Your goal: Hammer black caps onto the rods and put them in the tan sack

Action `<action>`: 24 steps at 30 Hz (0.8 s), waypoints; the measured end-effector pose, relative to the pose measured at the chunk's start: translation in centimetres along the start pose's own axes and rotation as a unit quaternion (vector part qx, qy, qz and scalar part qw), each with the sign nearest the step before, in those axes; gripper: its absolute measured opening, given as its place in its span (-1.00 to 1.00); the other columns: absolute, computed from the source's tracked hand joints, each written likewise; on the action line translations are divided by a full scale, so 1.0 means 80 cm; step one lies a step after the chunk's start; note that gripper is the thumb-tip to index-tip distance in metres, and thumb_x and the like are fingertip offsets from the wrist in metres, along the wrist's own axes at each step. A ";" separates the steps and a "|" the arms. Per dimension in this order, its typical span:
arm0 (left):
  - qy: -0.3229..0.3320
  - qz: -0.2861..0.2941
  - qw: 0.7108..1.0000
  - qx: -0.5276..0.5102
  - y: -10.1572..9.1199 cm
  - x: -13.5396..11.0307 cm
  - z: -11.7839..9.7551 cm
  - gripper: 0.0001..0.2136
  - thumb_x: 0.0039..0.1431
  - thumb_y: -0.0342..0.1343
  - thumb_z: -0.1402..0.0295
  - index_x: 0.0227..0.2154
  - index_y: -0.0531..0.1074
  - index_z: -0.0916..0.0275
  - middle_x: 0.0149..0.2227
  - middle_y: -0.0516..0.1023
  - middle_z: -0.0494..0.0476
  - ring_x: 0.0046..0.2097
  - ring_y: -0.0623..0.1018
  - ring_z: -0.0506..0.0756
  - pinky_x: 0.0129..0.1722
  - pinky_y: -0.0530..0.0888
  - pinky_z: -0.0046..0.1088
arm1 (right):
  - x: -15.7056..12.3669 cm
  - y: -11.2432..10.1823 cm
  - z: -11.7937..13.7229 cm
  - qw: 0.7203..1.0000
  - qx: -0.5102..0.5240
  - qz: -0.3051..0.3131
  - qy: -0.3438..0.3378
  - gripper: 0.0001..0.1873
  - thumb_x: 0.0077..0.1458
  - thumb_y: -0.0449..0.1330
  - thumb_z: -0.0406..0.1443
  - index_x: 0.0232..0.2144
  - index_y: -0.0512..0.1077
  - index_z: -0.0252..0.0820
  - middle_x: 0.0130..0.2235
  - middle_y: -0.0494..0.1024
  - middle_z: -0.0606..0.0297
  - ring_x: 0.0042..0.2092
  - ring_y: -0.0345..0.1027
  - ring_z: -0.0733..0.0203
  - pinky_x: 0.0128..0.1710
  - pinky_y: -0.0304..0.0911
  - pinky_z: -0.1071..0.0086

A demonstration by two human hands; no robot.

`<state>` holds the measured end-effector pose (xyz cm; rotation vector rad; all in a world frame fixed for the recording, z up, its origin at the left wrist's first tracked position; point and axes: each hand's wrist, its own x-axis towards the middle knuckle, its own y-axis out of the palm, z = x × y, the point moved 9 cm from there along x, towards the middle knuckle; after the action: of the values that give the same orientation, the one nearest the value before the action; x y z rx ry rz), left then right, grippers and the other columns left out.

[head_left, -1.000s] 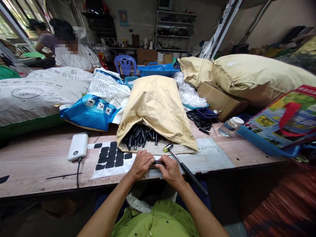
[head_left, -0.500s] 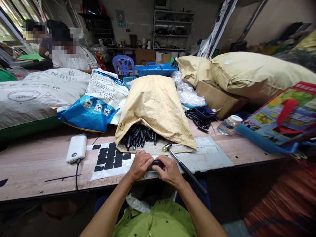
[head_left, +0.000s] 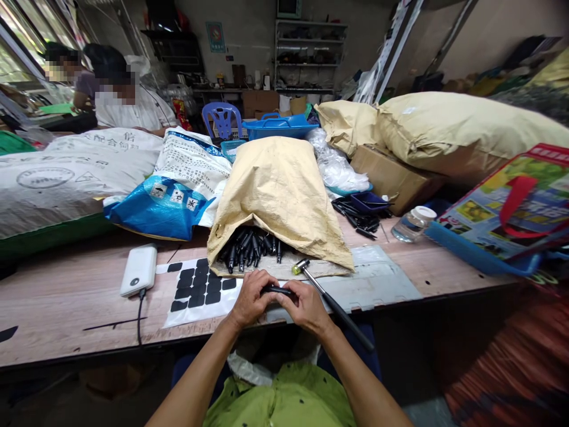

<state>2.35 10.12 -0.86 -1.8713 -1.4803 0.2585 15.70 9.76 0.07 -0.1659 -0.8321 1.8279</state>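
Note:
My left hand (head_left: pixel 251 298) and my right hand (head_left: pixel 306 306) meet at the near edge of the wooden table (head_left: pixel 66 296), both closed on one small black plastic part (head_left: pixel 276 290) held between them. Just beyond, a tan paper sack (head_left: pixel 280 190) lies open toward me with a heap of the same black parts (head_left: pixel 249 246) spilling from its mouth. Left of my left hand a white sheet (head_left: pixel 186 309) carries several black square pads (head_left: pixel 198 285). A small hammer (head_left: pixel 331 302) with a black handle lies right of my right hand.
A white power bank (head_left: pixel 139 270) with a cable lies at left. Printed white and blue sacks (head_left: pixel 178 184), big tan sacks (head_left: pixel 457 133), a cardboard box (head_left: pixel 393 178), a clear jar (head_left: pixel 413 224) and a colourful bag (head_left: pixel 511 207) crowd the table's back. Two people sit at far left (head_left: pixel 128 101).
My hands stay together on the black part, which now shows more between my fingers. The view has shifted slightly.

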 end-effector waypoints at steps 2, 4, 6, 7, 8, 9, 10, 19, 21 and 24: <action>-0.001 -0.011 1.000 0.004 -0.002 0.000 -0.003 -0.81 0.29 0.12 0.18 -0.23 0.49 0.19 -0.24 0.54 0.13 -0.11 0.44 0.19 -0.02 0.24 -0.23 | 0.001 0.001 0.000 1.000 -0.006 0.000 0.000 -0.72 0.33 0.11 -0.14 -0.36 0.46 -0.16 -0.41 0.48 0.30 -0.35 0.33 0.21 -0.33 0.11 0.38; -0.002 -0.017 1.000 0.014 -0.003 0.000 -0.005 -0.83 0.28 0.13 0.21 -0.24 0.49 0.19 -0.25 0.54 0.13 -0.11 0.44 0.18 -0.02 0.25 -0.23 | 0.001 0.001 -0.002 1.000 -0.013 -0.005 0.000 -0.75 0.34 0.07 -0.20 -0.36 0.45 -0.15 -0.38 0.50 0.29 -0.33 0.35 0.20 -0.31 0.12 0.37; -0.005 -0.017 0.999 0.029 -0.003 0.000 -0.006 -0.85 0.27 0.15 0.23 -0.24 0.51 0.20 -0.26 0.54 0.12 -0.12 0.44 0.18 -0.02 0.25 -0.23 | 0.000 0.002 -0.004 1.000 -0.027 -0.014 -0.005 -0.78 0.30 0.08 -0.25 -0.37 0.43 -0.15 -0.38 0.49 0.28 -0.32 0.35 0.20 -0.30 0.12 0.37; -0.006 -0.014 0.999 0.036 -0.002 0.000 -0.006 -0.85 0.26 0.16 0.24 -0.24 0.52 0.19 -0.26 0.55 0.12 -0.12 0.44 0.18 -0.02 0.25 -0.22 | 0.000 0.002 -0.004 0.999 -0.037 -0.020 -0.009 -0.79 0.29 0.09 -0.26 -0.39 0.41 -0.15 -0.39 0.48 0.28 -0.33 0.34 0.19 -0.31 0.11 0.37; -0.005 -0.010 0.999 0.041 -0.001 -0.001 -0.006 -0.85 0.26 0.17 0.24 -0.23 0.53 0.19 -0.26 0.55 0.12 -0.12 0.44 0.18 -0.02 0.25 -0.22 | -0.001 0.002 -0.005 0.998 -0.046 -0.026 -0.014 -0.80 0.27 0.10 -0.26 -0.40 0.40 -0.15 -0.40 0.47 0.28 -0.34 0.33 0.19 -0.31 0.10 0.36; -0.004 -0.005 0.999 0.046 0.001 -0.001 -0.006 -0.85 0.26 0.17 0.24 -0.22 0.54 0.18 -0.26 0.55 0.12 -0.12 0.44 0.18 -0.02 0.25 -0.22 | -0.001 0.002 -0.005 0.998 -0.053 -0.031 -0.018 -0.80 0.26 0.10 -0.26 -0.42 0.39 -0.16 -0.41 0.46 0.28 -0.35 0.32 0.19 -0.32 0.09 0.36; -0.003 0.000 0.999 0.050 0.002 -0.001 -0.006 -0.85 0.26 0.17 0.24 -0.22 0.55 0.17 -0.26 0.55 0.12 -0.12 0.45 0.18 -0.02 0.24 -0.21 | -0.001 0.002 -0.006 0.998 -0.057 -0.035 -0.019 -0.80 0.26 0.11 -0.26 -0.43 0.39 -0.16 -0.41 0.46 0.28 -0.35 0.31 0.19 -0.33 0.09 0.36; -0.033 -0.055 0.998 0.025 -0.008 -0.019 -0.021 -0.81 0.32 0.05 0.24 -0.18 0.50 0.19 -0.20 0.55 0.19 -0.09 0.46 0.22 -0.04 0.33 -0.19 | -0.011 -0.025 -0.003 0.990 0.114 -0.082 -0.013 -0.68 0.32 0.08 -0.09 -0.22 0.50 -0.19 -0.32 0.49 0.23 -0.32 0.35 0.18 -0.32 0.22 0.34; -0.059 -0.061 0.996 -0.003 -0.005 -0.045 -0.031 -0.80 0.34 0.02 0.22 -0.14 0.48 0.17 -0.16 0.57 0.20 -0.08 0.49 0.22 -0.05 0.38 -0.20 | -0.017 -0.028 -0.016 0.981 0.167 -0.102 0.013 -0.64 0.34 0.06 -0.06 -0.15 0.50 -0.19 -0.26 0.51 0.19 -0.31 0.38 0.17 -0.36 0.26 0.36; -0.072 0.049 0.995 -0.051 0.033 -0.089 -0.052 -0.77 0.34 0.02 0.20 -0.04 0.47 0.08 -0.11 0.61 0.18 -0.07 0.55 0.20 -0.03 0.43 -0.26 | -0.022 -0.025 -0.036 0.971 0.201 -0.118 0.045 -0.61 0.34 0.05 -0.03 -0.13 0.50 -0.18 -0.28 0.51 0.20 -0.33 0.37 0.18 -0.44 0.24 0.39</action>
<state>4.43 1.75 -1.54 -2.0482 -1.5237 0.3772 19.39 9.91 -1.31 0.1061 -0.3854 1.7093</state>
